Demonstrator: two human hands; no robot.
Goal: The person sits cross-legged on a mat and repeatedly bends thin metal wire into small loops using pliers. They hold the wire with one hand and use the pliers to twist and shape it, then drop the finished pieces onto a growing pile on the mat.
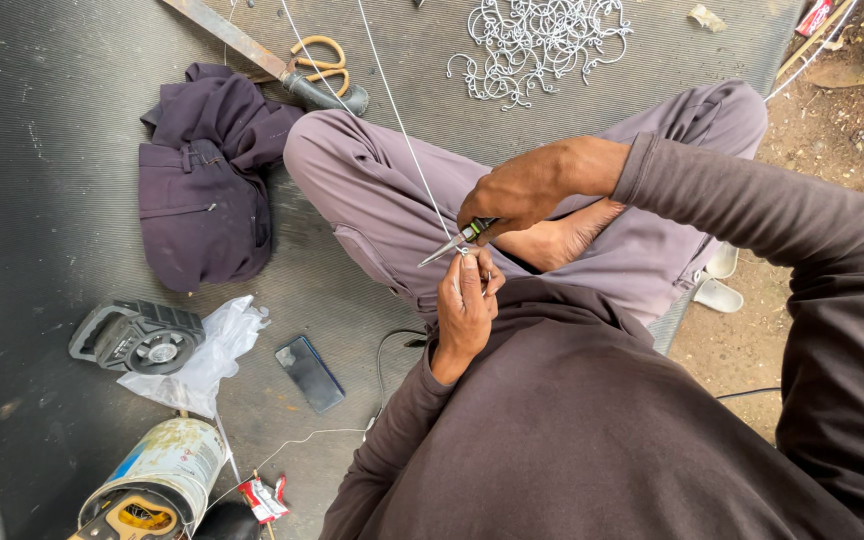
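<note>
My right hand is closed around the green handles of a pair of thin-nosed pliers, whose tips point left and down over my lap. Just below them, my left hand pinches the end of a long thin silver wire against the plier jaws. The wire runs up and away across my bent left knee to the top of the view. I sit cross-legged on a dark rubber mat. A heap of bent wire hooks lies on the mat beyond my knees.
A folded dark purple garment lies left of my knee. Yellow-handled scissors and a metal bar are at the top. A small black fan-like device, a plastic bag, a dark phone, a tin can and white sandals lie around.
</note>
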